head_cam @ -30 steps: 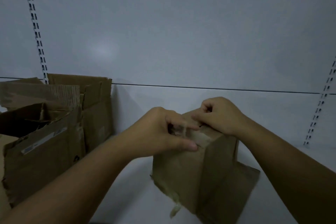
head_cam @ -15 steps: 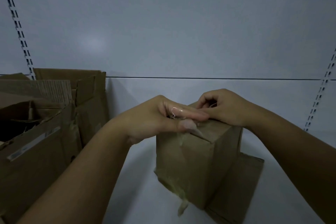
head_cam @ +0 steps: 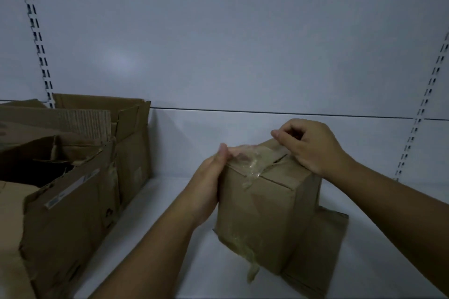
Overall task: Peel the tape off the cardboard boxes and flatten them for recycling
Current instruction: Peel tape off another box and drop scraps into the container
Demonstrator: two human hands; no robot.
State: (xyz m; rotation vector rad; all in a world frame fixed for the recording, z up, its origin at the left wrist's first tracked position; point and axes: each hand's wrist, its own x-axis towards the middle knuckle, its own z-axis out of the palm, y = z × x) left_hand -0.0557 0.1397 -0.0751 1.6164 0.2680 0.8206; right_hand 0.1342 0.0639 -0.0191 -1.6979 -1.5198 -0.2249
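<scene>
A small brown cardboard box stands upright on the white shelf, with one open flap lying flat beneath it to the right. Crumpled clear tape stretches across its top seam. My left hand lies against the box's upper left side and pinches the lifted end of that tape. My right hand is curled over the far right top edge and holds the box. Another shred of tape hangs from the bottom front corner.
Two larger opened cardboard boxes stand at the left, a near one and a far one against the back panel. Slotted metal uprights run up the wall at the left and right.
My left hand has slid from over the box's top down to its left side, drawing the clear tape loose across the seam. My right hand has stayed on the far top edge.
</scene>
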